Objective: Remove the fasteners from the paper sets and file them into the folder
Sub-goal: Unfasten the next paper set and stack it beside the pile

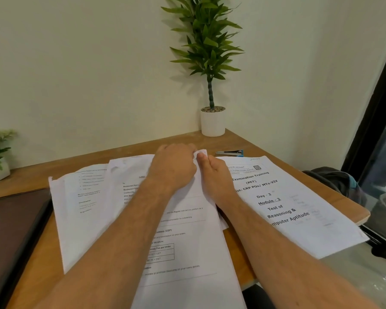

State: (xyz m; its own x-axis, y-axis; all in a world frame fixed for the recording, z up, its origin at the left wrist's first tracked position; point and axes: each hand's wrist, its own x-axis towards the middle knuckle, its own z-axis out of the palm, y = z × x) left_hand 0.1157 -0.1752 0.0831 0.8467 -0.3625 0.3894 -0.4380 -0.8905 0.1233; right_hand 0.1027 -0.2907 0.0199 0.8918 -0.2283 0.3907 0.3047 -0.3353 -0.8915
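Left hand [173, 167], centre frame: fingers curled, knuckles up, bearing on the top corner of the middle paper set [187, 230]; what the fingertips pinch is hidden. Right hand [212, 172], touching the left: thumb and fingers pinch that same lifted corner, folded up white at the tip. A thin wire fastener seems to sit at the corner; too small to be sure. Second paper set [80, 210] left, partly under the middle one. Exam booklet [283, 204] right. Staple remover [231, 153] just behind the hands on the wooden bench [236, 142]. Potted plant [212, 63] upper centre. Dark folder [11, 224] at the left edge.
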